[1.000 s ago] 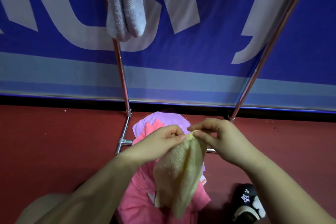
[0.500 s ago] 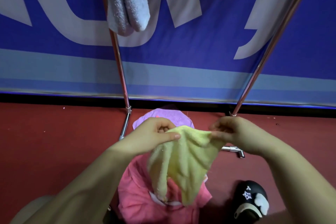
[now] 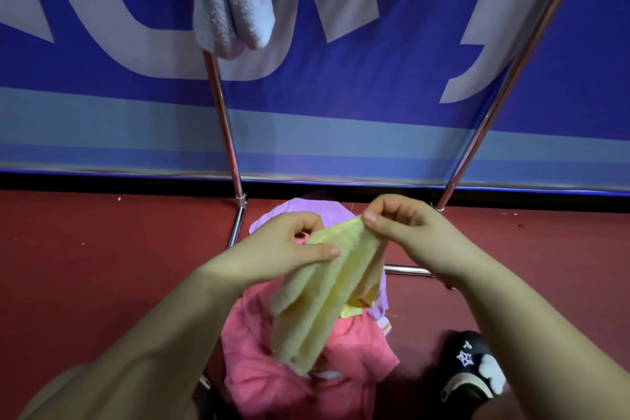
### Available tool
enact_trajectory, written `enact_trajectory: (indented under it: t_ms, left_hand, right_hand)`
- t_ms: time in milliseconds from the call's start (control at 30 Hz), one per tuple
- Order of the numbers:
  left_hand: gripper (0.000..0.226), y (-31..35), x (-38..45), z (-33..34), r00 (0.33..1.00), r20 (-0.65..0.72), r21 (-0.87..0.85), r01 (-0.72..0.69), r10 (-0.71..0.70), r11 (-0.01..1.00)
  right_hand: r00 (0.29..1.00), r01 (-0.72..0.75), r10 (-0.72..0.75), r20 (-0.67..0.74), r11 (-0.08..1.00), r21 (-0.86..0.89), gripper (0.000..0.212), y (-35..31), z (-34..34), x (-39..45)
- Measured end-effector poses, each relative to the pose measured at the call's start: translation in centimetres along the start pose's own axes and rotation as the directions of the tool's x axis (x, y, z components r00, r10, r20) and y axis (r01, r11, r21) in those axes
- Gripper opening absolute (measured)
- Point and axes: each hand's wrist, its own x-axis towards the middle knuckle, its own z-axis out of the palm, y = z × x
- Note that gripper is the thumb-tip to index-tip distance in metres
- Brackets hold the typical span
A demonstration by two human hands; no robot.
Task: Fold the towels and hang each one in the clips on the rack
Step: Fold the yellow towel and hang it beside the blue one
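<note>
Pinching a pale yellow terry towel (image 3: 327,286) by its top edge, both hands raised above the floor: left hand (image 3: 283,251) with thumb and fingers curled round the left part of the edge, right hand (image 3: 405,232) gripping the upper right corner between thumb and curled fingers (image 3: 370,216). Hanging down from that grip in loose lengthwise folds, lower end free and tapering over a heap of cloth. Lying beneath on the dark red floor (image 3: 102,266): a crumpled pink towel (image 3: 272,368) nearest, and a lilac towel (image 3: 306,211) farther back, partly hidden by the hands. Showing at the lower right, a black shoe with white marks (image 3: 474,365), just beside the heap. Standing behind the heap, the chrome metal rack (image 3: 225,119), its base bars on the floor and two slim uprights rising and spreading apart toward the top. Dangling by the left upright at the top edge, a folded grey-white towel (image 3: 231,0); fastening above it out of view. Filling the background, a blue banner with large white letters (image 3: 375,95) and a pale blue band along its foot.
</note>
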Motion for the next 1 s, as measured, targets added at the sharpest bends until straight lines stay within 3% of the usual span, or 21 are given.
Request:
enact_trajectory:
  t_ms: [67,133,300,467,533,600,667,733,833,1000]
  left_hand:
    - [0.065,-0.7,-0.2,-0.5,0.999,0.022,0.179,0.024,-0.028,0.984]
    - [0.072,-0.9,-0.5,-1.0,0.999,0.034,0.224,0.032,-0.041,0.974]
    - [0.031,-1.4,-0.8,-2.6,0.998,-0.013,0.186,0.062,-0.061,0.981]
    - [0.017,-2.9,-0.8,-3.4,0.996,0.053,0.195,0.061,-0.073,0.979]
    - [0.009,-2.6,-0.8,-3.2,0.997,0.031,0.055,0.063,-0.065,0.996]
    - [0.012,-1.7,-0.6,-2.6,0.999,-0.009,-0.12,0.046,-0.048,0.992]
    - [0.012,-0.7,-0.5,-1.7,0.998,-0.039,-0.259,0.033,-0.045,0.965]
    - [0.01,0.0,-0.3,-0.6,0.999,-0.036,-0.355,0.014,-0.029,0.935]
    - [0.011,0.5,0.0,0.6,1.0,0.019,-0.396,0.006,0.001,0.918]
    - [0.017,0.6,0.5,1.0,0.999,0.008,-0.504,0.031,-0.031,0.863]
  right_hand:
    - [0.996,0.022,-0.022,-0.087,1.0,0.007,0.018,-0.4,-0.3,0.0]
    - [0.981,0.037,-0.041,-0.187,0.999,-0.023,0.02,-0.8,-1.0,-0.1]
    - [0.904,-0.129,-0.047,-0.426,0.918,-0.375,0.02,-0.3,-3.8,-0.6]
    - [0.872,-0.332,0.046,-0.488,0.786,-0.521,0.023,0.7,-4.6,-0.6]
    - [0.858,-0.387,0.069,-0.509,0.739,-0.552,0.023,0.9,-4.8,-0.6]
    - [0.881,-0.385,0.096,-0.464,0.715,-0.584,0.023,1.0,-4.4,-0.7]
    - [0.942,-0.262,0.095,-0.322,0.806,-0.53,0.019,0.9,-2.9,-0.7]
    - [0.99,-0.111,0.076,-0.122,0.941,-0.319,0.011,0.6,-0.5,-0.7]
    - [0.995,-0.064,0.069,0.071,0.995,-0.072,0.016,0.9,1.9,-0.5]
    - [0.998,-0.06,0.053,-0.041,0.979,-0.195,0.005,1.4,1.6,-0.1]
